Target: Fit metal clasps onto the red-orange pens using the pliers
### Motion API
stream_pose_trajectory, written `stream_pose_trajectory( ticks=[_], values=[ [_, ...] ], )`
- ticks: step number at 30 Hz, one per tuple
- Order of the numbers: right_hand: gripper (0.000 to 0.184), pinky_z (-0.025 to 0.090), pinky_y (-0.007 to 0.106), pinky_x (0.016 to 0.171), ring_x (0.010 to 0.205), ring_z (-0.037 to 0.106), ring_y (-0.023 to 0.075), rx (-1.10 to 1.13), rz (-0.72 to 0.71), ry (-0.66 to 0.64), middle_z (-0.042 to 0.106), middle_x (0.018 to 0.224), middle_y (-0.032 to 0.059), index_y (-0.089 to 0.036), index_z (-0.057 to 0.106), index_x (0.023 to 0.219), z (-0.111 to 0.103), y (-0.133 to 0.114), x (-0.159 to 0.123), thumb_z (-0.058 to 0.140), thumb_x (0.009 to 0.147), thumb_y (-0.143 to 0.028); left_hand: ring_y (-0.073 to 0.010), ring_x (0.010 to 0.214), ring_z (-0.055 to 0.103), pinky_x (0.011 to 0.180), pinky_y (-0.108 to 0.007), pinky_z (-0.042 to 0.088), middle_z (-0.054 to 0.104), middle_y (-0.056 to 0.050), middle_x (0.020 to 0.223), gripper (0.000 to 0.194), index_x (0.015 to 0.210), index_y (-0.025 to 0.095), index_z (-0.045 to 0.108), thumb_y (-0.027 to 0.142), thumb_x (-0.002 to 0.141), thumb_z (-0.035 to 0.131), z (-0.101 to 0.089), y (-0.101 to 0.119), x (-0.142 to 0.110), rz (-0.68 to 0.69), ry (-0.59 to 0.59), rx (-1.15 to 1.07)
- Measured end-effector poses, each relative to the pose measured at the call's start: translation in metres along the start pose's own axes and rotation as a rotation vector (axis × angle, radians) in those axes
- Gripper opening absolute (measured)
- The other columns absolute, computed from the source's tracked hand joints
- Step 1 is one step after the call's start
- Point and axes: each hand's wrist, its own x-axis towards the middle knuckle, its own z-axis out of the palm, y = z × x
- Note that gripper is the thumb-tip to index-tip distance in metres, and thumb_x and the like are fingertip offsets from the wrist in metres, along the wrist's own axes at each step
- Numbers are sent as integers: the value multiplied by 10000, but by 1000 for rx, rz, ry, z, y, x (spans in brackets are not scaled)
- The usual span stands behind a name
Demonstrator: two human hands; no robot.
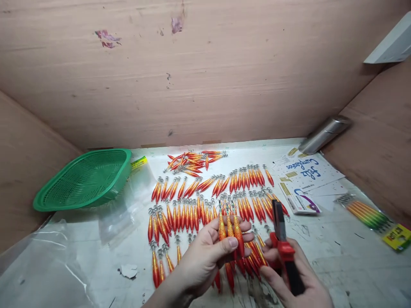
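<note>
Left hand [205, 252] clenched on three orange fishing lures [230, 231], held above rows of lures [205, 205] on desk [337, 256]. Right hand [295, 273] gripping red-handled pliers [282, 239], tip up, just beside held lures. Green basket [85, 179] far left.

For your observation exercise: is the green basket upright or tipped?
Tipped. The green basket leans against the left wall, its open side tilted toward the camera, nothing visible inside.

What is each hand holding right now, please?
Left hand: closed on a few orange lures.
Right hand: closed on red-handled pliers.
</note>
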Motion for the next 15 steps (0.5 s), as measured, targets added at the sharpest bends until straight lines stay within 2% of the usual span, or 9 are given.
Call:
stream_pose_trajectory(
  ticks=[4, 8, 11, 15],
  values=[
    [214, 593, 217, 714, 860, 709, 194, -8, -9, 17, 655, 951, 45, -220, 735, 771, 20, -21, 10, 797, 728, -420, -341, 1236, 617, 991, -434, 516, 698, -169, 1275, 393, 1078, 164, 709, 268, 726, 847, 9, -9, -2, -20, 18, -44],
    [210, 575, 204, 661, 830, 691, 180, 87, 89, -44, 646, 914, 50, -203, 723, 729, 28, -35, 16, 751, 770, -407, -335, 1238, 618, 1052, -431, 469, 729, -160, 1216, 300, 1003, 146, 729, 241, 735, 824, 14, -9, -5, -27, -9, -99],
    [231, 570, 214, 681, 822, 667, 175, 147, 176, -39, 636, 893, 49, -192, 709, 712, 28, -38, 16, 734, 774, -413, -315, 1217, 635, 1051, -411, 467, 748, -144, 1175, 256, 988, 146, 733, 167, 738, 783, 13, -7, -6, -40, 10, -135],
    [251, 558, 230, 777, 944, 652, 197, 177, 231, -27, 660, 990, 73, -194, 721, 757, 25, -31, 13, 720, 796, -442, -289, 1144, 681, 971, -369, 522, 764, -135, 1134, 271, 996, 141, 733, 121, 727, 760, 10, -7, -4, -73, 14, -161]
  ],
)
